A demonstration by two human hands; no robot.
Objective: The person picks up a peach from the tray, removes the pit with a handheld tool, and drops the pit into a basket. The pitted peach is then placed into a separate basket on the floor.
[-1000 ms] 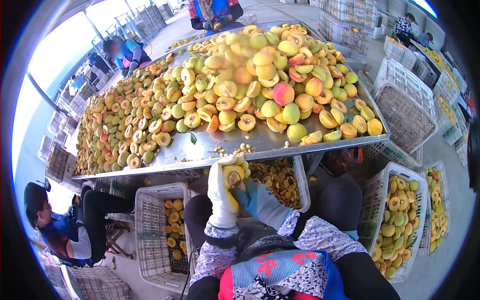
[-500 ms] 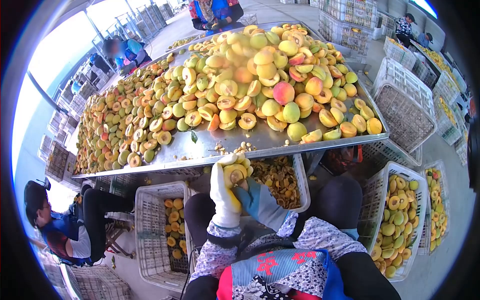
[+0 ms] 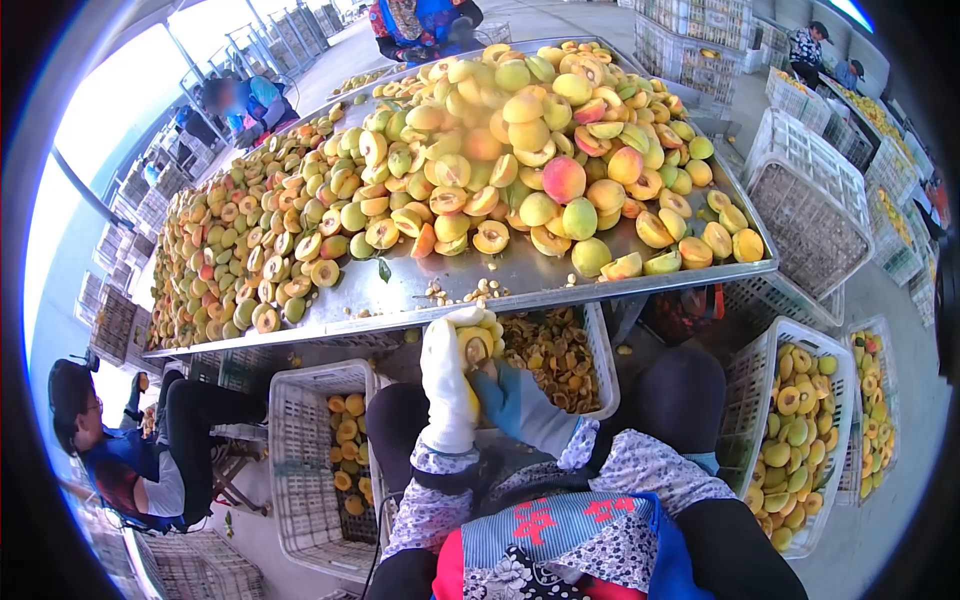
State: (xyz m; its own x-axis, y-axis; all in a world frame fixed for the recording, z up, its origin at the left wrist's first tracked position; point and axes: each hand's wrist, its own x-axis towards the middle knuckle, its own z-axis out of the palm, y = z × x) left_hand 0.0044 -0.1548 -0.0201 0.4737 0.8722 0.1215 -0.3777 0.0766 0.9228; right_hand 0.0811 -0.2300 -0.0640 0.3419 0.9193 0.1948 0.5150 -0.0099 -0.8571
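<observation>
My left hand point(image 3: 446, 380), in a white glove, is wrapped round a halved peach point(image 3: 476, 346), its cut yellow face and dark centre turned up. Against the lower right side of that fruit is my right hand point(image 3: 522, 405), in a blue-grey glove. Its fingers are curled, and whatever they grip is hidden. Both hands are just below the front edge of a metal table point(image 3: 385, 296) heaped with whole and halved peaches point(image 3: 540, 140). Beneath and beyond my hands, a crate point(image 3: 597, 350) holds brownish fruit scraps point(image 3: 553, 370).
To the left stands a white crate point(image 3: 283, 450) with some peach halves; to the right, a fuller crate point(image 3: 838, 450). Loose pits point(image 3: 465, 292) lie along the table edge. A co-worker point(image 3: 125, 450) sits at left, and another person point(image 3: 425, 25) is across the table.
The peach half tilts slightly differently in my left hand; both hands stay nearly in place. The seated co-worker's hand at left has risen. The person across the table has moved their arms.
</observation>
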